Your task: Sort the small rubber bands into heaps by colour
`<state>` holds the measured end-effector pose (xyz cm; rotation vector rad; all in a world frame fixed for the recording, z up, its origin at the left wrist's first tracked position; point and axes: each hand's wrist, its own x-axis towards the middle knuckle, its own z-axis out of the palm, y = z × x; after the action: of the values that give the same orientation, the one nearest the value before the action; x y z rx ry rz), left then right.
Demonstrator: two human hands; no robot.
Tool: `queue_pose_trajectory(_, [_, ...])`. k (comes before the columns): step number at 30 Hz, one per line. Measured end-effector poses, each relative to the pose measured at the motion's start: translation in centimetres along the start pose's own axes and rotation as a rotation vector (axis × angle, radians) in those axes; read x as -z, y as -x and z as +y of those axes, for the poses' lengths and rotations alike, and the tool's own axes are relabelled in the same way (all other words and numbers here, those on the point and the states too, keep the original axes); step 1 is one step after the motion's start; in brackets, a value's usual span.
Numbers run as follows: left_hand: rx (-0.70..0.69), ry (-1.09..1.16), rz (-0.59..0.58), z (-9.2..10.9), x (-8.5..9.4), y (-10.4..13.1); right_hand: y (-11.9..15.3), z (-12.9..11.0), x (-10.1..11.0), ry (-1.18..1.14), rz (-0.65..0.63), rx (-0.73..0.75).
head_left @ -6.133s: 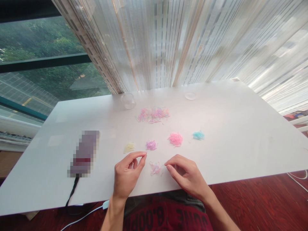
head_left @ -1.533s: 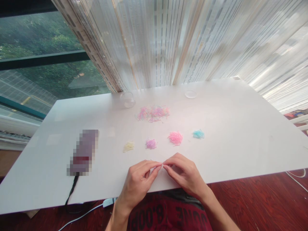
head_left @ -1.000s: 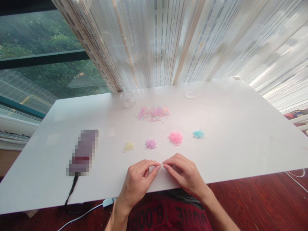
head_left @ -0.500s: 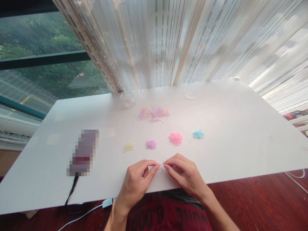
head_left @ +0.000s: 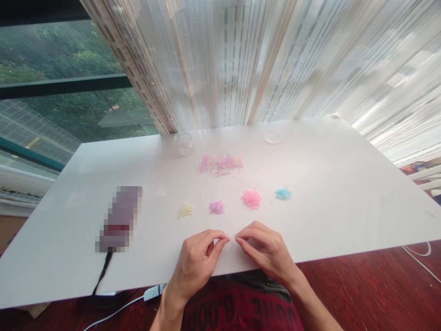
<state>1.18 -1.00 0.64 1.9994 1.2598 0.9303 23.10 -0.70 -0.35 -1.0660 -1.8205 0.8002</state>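
1. The left hand (head_left: 197, 263) is resting at the near edge of the white bench (head_left: 344, 193), thumb and forefinger drawn narrow into a pinch that is pointing right.
2. The right hand (head_left: 265, 250) is sitting just beside it, its fingers (head_left: 241, 242) also narrowed to a pinch and pointing left, so the two sets of fingertips are almost meeting.
3. Between those fingertips a tiny pale piece (head_left: 232, 238) is showing; it is too small to tell what it is, or which hand is actually gripping it.
4. Just beyond the hands, four small sorted heaps are lying in a row on the bench: a yellow heap (head_left: 185, 210) at the left, then a purple heap (head_left: 217, 207), a pink heap (head_left: 251, 198) and a blue heap (head_left: 283, 193) at the right, each apart from the next.
5. Farther back, a wider mixed pile (head_left: 220, 163) of pink, purple and yellow strands is spreading across the middle of the bench.
6. A clear cup (head_left: 183, 143) is standing behind the mixed pile to its left, and a clear round lid (head_left: 272, 137) is lying behind it to the right, both near the striped curtain (head_left: 262, 59).
7. A blurred-out dark object (head_left: 120, 218) is lying at the left of the bench, well apart from the hands, with a black cable (head_left: 102, 275) trailing off the near edge.
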Motion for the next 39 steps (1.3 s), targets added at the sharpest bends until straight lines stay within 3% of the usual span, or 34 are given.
queue_pose_trajectory(18, [-0.005, 0.041, 0.037, -0.1, 0.3, 0.2, -0.4, -0.6, 0.8, 0.050, 0.105, -0.004])
queue_pose_trajectory(24, [-0.022, -0.014, 0.107, -1.1, 0.7, 0.6, -1.8, 0.9, 2.9, 0.203, 0.363, -0.222])
queue_pose_trajectory(27, [-0.033, -0.046, 0.137, -1.5, 0.7, 0.8, -2.5, 1.7, 3.5, 0.246, 0.430, -0.350])
queue_pose_trajectory(30, [-0.042, -0.063, 0.154, -1.5, 0.6, 0.8, -3.1, 2.1, 3.5, 0.280, 0.451, -0.403])
queue_pose_trajectory(39, [-0.048, -0.070, 0.138, -1.6, 0.5, 0.7, -3.2, 2.6, 3.1, 0.334, 0.429, -0.366])
